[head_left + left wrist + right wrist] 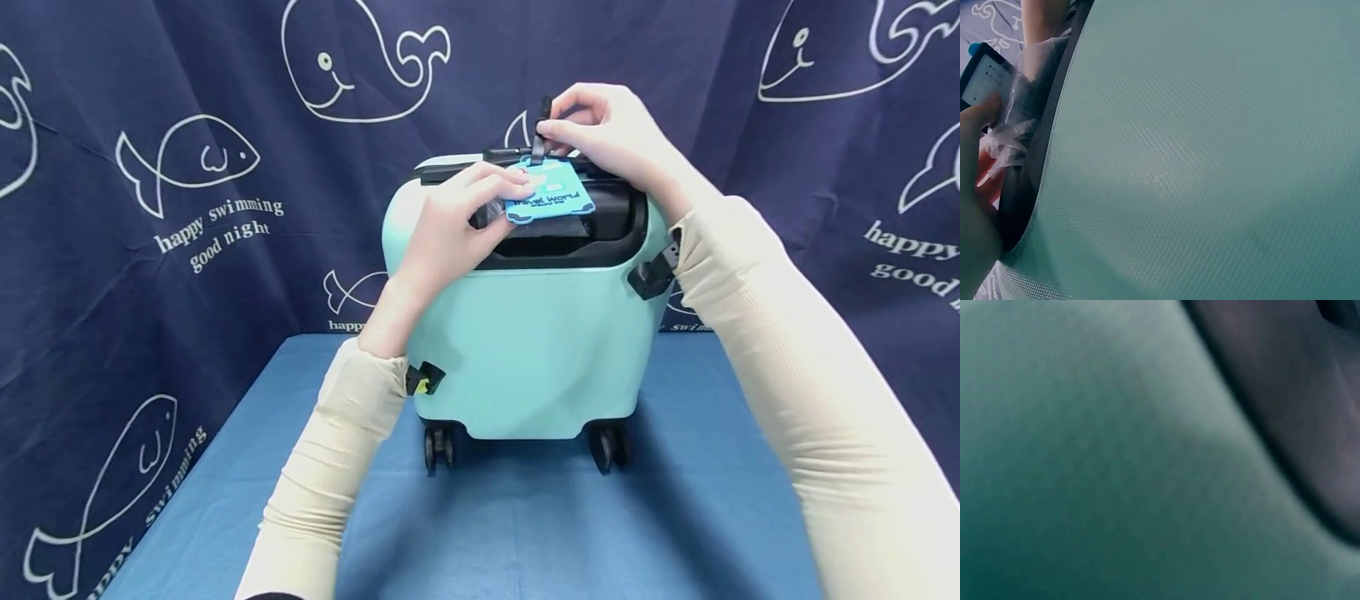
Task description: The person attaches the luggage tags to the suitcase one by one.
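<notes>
A mint-green suitcase (532, 350) stands upright on its black wheels, its black-trimmed top towards the hands. Over that top, my left hand (453, 221) pinches the left edge of a blue luggage tag (570, 196), fingers above and thumb beneath. My right hand (618, 137) pinches the tag's black strap (538, 148) between thumb and fingertips, with the strap's end sticking up. In the left wrist view the tag's dark-framed underside (986, 78) shows a pale card. Only the blurred green shell (1097, 462) and dark trim (1297, 400) appear in the right wrist view.
Crumpled clear plastic (1013, 134) lies by the suitcase's black top recess. The suitcase rests on a blue-covered table (510, 517). Behind it hangs a navy curtain (495, 50) with white whale and fish drawings. Black wrist cameras (651, 277) sit close to the shell.
</notes>
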Demonstrator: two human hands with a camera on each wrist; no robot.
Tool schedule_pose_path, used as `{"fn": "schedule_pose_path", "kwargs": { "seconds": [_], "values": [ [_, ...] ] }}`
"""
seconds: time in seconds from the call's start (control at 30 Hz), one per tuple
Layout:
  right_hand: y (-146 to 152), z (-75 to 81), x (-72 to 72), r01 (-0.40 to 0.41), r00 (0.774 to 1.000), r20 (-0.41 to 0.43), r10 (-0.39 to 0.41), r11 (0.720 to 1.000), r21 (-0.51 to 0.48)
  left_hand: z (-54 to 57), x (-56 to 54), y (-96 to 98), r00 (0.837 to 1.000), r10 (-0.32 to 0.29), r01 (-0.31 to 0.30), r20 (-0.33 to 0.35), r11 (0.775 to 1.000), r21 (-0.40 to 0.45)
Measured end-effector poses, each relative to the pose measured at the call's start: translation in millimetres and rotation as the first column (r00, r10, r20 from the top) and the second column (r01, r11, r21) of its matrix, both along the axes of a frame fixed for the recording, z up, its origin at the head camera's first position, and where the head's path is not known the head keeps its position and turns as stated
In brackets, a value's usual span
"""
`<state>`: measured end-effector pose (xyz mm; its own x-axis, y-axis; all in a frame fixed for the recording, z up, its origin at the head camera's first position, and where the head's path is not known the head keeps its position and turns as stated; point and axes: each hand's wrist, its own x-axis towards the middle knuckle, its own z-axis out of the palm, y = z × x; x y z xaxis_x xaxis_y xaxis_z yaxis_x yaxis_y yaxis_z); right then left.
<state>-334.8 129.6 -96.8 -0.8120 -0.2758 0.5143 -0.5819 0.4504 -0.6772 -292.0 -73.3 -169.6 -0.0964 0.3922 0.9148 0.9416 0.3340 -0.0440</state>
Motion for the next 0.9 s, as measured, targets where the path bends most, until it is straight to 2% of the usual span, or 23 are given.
{"fn": "schedule_pose_path", "kwargs": {
  "seconds": [0.17, 0.43, 0.7, 0.9],
  "values": [
    [0.3, 0.8, -0.8, 0.042, 0.999, 0.006, -0.043, 0.998, 0.047, -3.6, -2.0, 3.6, 1.0, -0.013, 0.013, 0.0, 1.0, 0.011],
    [-3.8, -1.4, -3.8, 0.06, 0.996, 0.067, -0.061, 0.998, 0.009, -6.1, -3.8, 5.9, 0.998, -0.069, 0.069, -0.004, 0.997, 0.026],
    [-6.2, -1.1, -5.6, 0.153, 0.987, 0.035, -0.16, 0.978, 0.145, -4.7, -1.1, 3.6, 0.996, -0.079, 0.081, -0.051, 0.996, 0.027],
    [-7.7, -0.2, -7.0, 0.165, 0.984, 0.041, -0.173, 0.973, 0.159, -3.0, 0.5, 1.7, 0.994, -0.094, 0.096, -0.059, 0.995, 0.023]
  ]
}}
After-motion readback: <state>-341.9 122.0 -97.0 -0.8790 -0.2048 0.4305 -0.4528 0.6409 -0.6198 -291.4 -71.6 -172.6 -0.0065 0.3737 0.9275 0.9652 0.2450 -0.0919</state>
